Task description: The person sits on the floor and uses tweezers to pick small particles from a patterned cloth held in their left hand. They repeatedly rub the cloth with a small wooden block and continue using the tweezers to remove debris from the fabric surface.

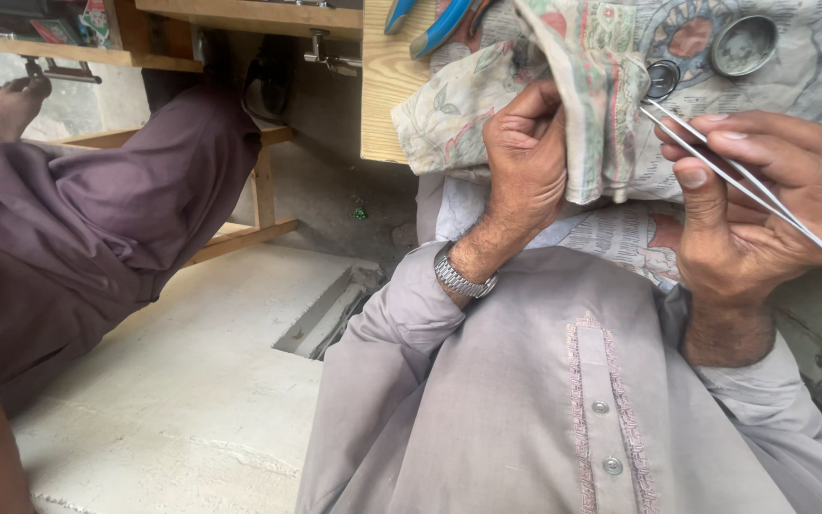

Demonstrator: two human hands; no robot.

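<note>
My left hand, with a metal wristwatch on its wrist, pinches a fold of a patterned cloth that hangs over the front of a wooden worktop. Thin metal tweezers are gripped in my right hand, their tips pointing up and left at a small dark round part lying on the cloth. A shallow round metal lid lies just to the right of that part.
Blue-handled pliers lie at the worktop's back edge. Another person's leg in purple cloth and bare foot stretch across the left. A pale concrete floor lies below, with a wooden frame beside it.
</note>
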